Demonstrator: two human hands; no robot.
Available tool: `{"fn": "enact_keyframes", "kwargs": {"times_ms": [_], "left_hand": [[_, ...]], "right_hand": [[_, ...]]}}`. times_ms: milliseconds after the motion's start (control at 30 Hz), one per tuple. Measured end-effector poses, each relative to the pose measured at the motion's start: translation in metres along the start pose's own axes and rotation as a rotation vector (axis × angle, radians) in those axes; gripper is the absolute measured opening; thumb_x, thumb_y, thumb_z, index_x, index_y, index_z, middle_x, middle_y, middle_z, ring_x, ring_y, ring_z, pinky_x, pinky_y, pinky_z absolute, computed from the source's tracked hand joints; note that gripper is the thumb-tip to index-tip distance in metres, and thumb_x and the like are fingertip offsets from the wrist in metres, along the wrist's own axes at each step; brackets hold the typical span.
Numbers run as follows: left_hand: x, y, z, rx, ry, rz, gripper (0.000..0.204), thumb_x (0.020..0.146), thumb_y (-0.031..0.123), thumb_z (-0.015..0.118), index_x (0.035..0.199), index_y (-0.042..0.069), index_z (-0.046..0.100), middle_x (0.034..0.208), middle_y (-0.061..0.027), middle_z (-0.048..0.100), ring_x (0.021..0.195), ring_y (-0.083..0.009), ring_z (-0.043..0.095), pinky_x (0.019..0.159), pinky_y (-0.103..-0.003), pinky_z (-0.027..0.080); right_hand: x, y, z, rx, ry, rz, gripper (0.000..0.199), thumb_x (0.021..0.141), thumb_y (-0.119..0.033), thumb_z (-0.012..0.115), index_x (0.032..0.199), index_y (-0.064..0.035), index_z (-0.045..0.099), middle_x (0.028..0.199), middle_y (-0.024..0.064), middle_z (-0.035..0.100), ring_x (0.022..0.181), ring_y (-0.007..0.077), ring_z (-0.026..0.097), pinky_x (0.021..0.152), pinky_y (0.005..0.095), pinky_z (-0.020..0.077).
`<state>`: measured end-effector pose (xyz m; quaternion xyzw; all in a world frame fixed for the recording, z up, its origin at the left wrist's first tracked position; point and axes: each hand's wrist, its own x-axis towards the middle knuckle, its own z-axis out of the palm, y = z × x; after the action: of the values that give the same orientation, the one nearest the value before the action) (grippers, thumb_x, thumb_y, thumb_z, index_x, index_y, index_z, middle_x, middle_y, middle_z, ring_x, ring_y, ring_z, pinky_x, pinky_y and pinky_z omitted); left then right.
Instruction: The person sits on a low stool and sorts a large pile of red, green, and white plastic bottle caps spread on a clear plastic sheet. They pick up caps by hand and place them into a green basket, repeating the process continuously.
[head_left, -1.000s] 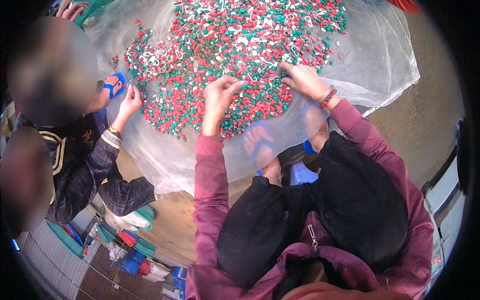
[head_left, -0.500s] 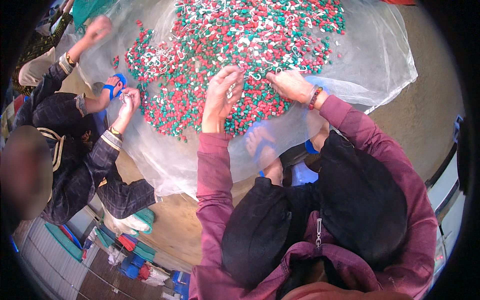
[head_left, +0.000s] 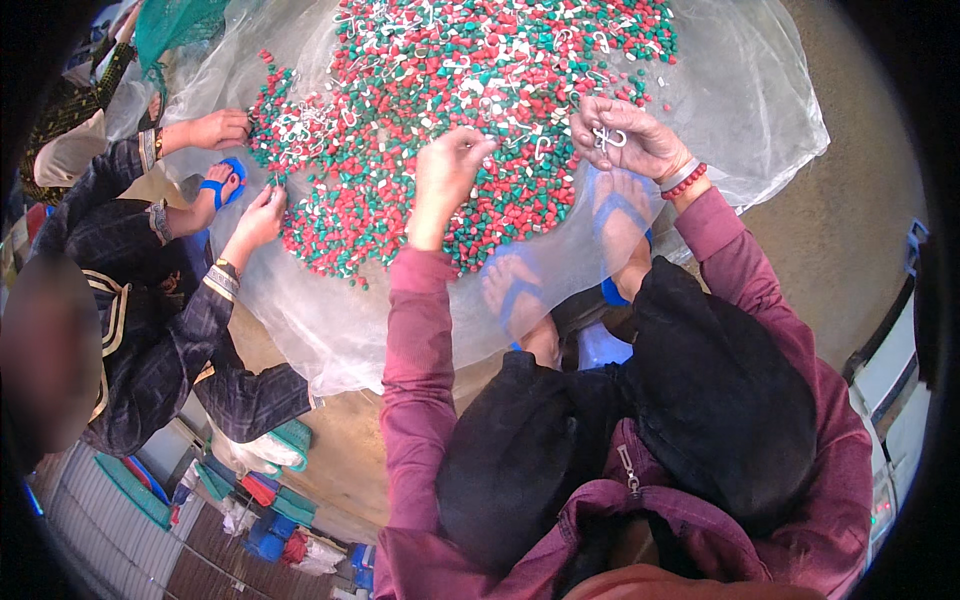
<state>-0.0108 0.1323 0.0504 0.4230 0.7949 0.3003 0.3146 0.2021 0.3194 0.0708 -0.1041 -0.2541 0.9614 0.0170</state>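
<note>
Small red, green and white plastic pieces lie in a wide heap in front of me, with white hooks scattered among them. Over the near part of the heap, my left hand is closed, thumb and fingertips pressed together toward the right. Whatever is in that pinch cannot be made out. My right hand is turned palm up at the heap's right edge, its fingers curled around a few white plastic hooks.
Translucent sheeting lies under the heap and over my sandalled feet. At the left sits a co-worker, one hand at the heap's edge and the other hand closed nearby. Green netting lies at the far left.
My right hand has moved right, away from the pile, and turned palm up, showing white hooks. My left hand's fingers now point right. The co-worker's far hand has come down to the heap.
</note>
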Motion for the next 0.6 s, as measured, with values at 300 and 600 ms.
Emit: {"fn": "enact_keyframes", "kwargs": {"times_ms": [300, 600], "left_hand": [[-0.033, -0.006, -0.048, -1.705, -0.153, -0.08, 0.022, 0.097, 0.021, 0.05, 0.082, 0.006, 0.044, 0.079, -0.0037, 0.04, 0.066, -0.0112, 0.042, 0.041, -0.016, 0.031], [-0.019, -0.008, -0.025, -1.186, -0.314, -0.321, 0.006, 0.092, 0.009, 0.063, 0.094, 0.007, 0.058, 0.073, 0.003, 0.05, 0.052, -0.0021, 0.038, 0.04, -0.015, 0.026]], "right_hand": [[0.035, 0.037, -0.025, -1.394, 0.25, 0.045, 0.031, 0.089, -0.032, 0.063, 0.109, -0.0076, 0.061, 0.088, 0.0116, 0.065, 0.077, 0.0205, 0.063, 0.067, 0.038, 0.0516], [0.033, 0.067, -0.025, -1.654, 0.365, -0.012, 0.029, 0.087, -0.023, 0.062, 0.114, -0.0133, 0.058, 0.082, 0.016, 0.067, 0.08, 0.035, 0.066, 0.068, 0.0481, 0.0507]]}}
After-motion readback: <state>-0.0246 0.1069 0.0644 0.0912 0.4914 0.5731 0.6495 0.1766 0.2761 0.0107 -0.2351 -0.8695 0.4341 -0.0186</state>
